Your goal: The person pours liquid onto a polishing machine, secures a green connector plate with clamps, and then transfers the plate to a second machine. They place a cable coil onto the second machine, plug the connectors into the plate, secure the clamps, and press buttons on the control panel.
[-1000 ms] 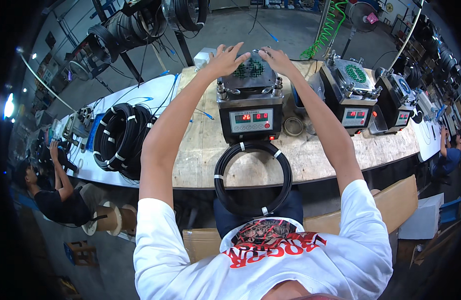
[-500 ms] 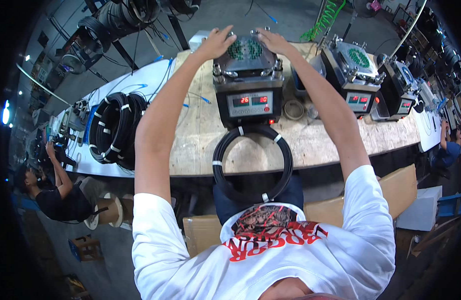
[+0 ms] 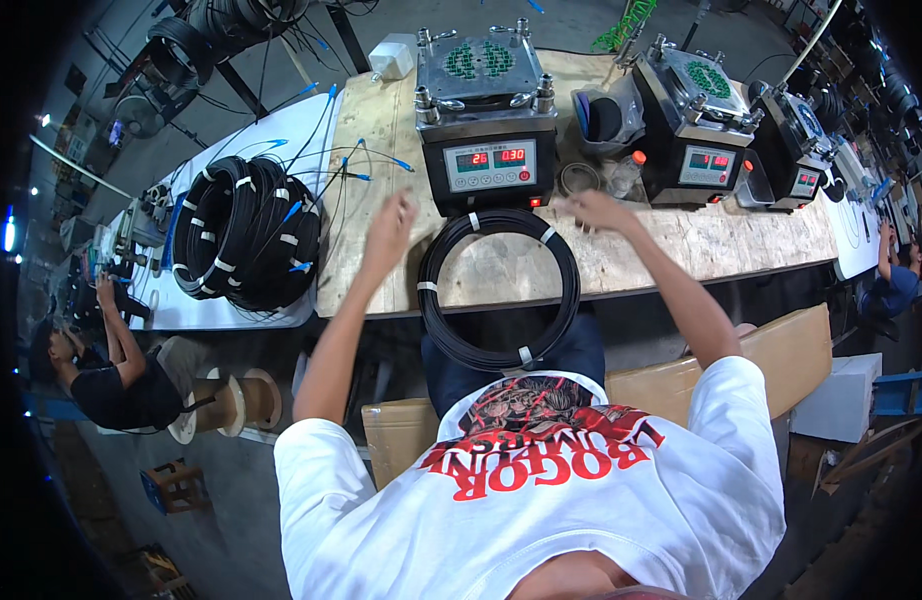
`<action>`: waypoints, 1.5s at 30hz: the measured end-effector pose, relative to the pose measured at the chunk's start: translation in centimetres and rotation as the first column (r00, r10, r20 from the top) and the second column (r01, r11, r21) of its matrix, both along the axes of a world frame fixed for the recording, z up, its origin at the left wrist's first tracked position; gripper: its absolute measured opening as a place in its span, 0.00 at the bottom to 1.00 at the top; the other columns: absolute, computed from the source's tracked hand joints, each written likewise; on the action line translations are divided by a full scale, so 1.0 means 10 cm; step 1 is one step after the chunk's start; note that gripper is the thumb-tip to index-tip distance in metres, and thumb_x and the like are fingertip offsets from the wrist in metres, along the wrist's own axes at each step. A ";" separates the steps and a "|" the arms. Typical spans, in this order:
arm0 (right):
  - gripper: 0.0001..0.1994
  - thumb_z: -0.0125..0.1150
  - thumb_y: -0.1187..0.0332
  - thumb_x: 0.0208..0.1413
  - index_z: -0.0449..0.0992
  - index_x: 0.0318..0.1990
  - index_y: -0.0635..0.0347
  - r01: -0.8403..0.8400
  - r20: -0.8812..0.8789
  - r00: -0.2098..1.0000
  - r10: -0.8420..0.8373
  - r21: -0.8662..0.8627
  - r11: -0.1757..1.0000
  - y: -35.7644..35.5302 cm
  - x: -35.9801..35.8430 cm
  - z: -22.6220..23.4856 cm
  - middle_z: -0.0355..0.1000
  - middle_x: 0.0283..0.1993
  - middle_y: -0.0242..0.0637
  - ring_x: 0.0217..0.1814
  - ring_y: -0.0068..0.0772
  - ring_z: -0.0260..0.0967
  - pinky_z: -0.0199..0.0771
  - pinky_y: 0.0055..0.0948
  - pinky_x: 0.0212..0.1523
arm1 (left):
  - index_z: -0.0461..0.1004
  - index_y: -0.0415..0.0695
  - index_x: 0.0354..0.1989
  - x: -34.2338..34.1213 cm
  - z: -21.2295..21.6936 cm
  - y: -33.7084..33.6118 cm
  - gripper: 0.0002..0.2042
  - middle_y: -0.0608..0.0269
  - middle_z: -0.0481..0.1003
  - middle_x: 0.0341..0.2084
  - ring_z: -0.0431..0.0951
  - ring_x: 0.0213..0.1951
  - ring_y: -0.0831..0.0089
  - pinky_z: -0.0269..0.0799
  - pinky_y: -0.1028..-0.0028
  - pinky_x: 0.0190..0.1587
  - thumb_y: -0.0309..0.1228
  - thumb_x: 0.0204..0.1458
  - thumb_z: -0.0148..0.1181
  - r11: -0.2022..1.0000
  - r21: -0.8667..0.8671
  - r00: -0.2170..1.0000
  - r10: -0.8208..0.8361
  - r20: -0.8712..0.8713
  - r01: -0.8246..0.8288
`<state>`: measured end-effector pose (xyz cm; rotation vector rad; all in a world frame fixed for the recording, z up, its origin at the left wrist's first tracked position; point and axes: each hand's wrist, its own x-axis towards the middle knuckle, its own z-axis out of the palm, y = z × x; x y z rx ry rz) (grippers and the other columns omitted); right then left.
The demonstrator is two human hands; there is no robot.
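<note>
Grey workshop floor (image 3: pixel 451 18) shows beyond a white table (image 3: pixel 306 125) and a wooden bench (image 3: pixel 621 265). At far left, a co-worker (image 3: pixel 116 385) is beside a spool (image 3: pixel 216 405). Black coils (image 3: pixel 206 245) lie heaped on the white table, banded in white, apparently to keep their turns together. Blue-tipped cables (image 3: pixel 403 165) trail onto the bench. The left hand (image 3: pixel 389 235) hangs near them, fingers partly curled; blur hides whether it pinches anything.

Next comes a machine (image 3: pixel 489 165), its lit panel facing the person, presumably for easy reading. Just in front, between the two hands, a single coil (image 3: pixel 434 313) overhangs the bench edge toward the lap, likely within easy reach of both; neither hand seems to grip it. The right hand (image 3: pixel 601 212) points inward beside a round dish (image 3: pixel 579 178), fingers close together; I cannot tell whether they pinch anything.

Farther right stand a jar (image 3: pixel 622 180), a bin (image 3: pixel 586 105), then a second machine (image 3: pixel 689 135) and a third (image 3: pixel 799 150), both turned toward the near edge, perhaps so their panels stay visible.
</note>
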<state>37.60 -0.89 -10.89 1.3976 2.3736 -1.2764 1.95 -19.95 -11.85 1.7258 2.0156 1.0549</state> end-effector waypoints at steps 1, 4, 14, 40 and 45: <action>0.31 0.54 0.39 0.62 0.77 0.49 0.62 0.022 0.095 0.995 -0.016 -0.059 0.998 -0.10 0.00 -0.16 0.77 0.34 0.46 0.41 0.39 0.78 0.79 0.39 0.45 | 0.67 0.35 0.61 0.12 -0.19 -0.08 0.24 0.43 0.75 0.43 0.77 0.39 0.56 0.73 0.64 0.44 0.41 0.64 0.55 0.998 -0.051 0.999 0.027 -0.045 -0.030; 0.31 0.60 0.41 0.58 0.73 0.54 0.62 -0.076 -0.011 0.996 0.087 0.389 0.918 -0.33 0.07 -0.90 0.76 0.41 0.54 0.48 0.51 0.76 0.76 0.46 0.50 | 0.66 0.36 0.63 0.35 -0.65 -0.11 0.31 0.41 0.74 0.45 0.76 0.48 0.48 0.72 0.59 0.50 0.46 0.58 0.61 0.973 -0.223 0.992 0.034 -0.123 -0.061; 0.25 0.68 0.56 0.55 0.66 0.53 0.60 0.254 -0.298 0.946 -0.124 0.448 0.857 -0.75 -0.04 -1.00 0.74 0.43 0.58 0.48 0.61 0.74 0.73 0.53 0.47 | 0.68 0.32 0.52 0.54 -0.59 -0.14 0.29 0.35 0.76 0.44 0.77 0.49 0.41 0.73 0.52 0.52 0.43 0.51 0.66 0.927 -0.342 0.977 0.091 -0.191 -0.153; 0.26 0.65 0.53 0.61 0.65 0.57 0.61 0.483 -0.757 0.645 -0.104 0.298 0.824 -1.34 0.69 0.19 0.76 0.38 0.50 0.39 0.46 0.75 0.73 0.38 0.43 | 0.58 0.40 0.42 1.40 0.37 -0.35 0.30 0.61 0.69 0.19 0.69 0.16 0.74 0.65 0.72 0.19 0.38 0.46 0.78 0.980 0.135 0.929 0.090 0.358 -0.147; 0.26 0.64 0.59 0.62 0.63 0.60 0.64 0.482 -0.887 0.459 -0.051 0.200 0.853 -1.08 1.20 0.57 0.71 0.46 0.40 0.45 0.28 0.68 0.70 0.29 0.46 | 0.58 0.40 0.43 1.85 0.76 0.12 0.31 0.62 0.68 0.26 0.69 0.22 0.78 0.66 0.74 0.21 0.38 0.45 0.78 0.959 0.280 0.923 -0.066 0.380 -0.047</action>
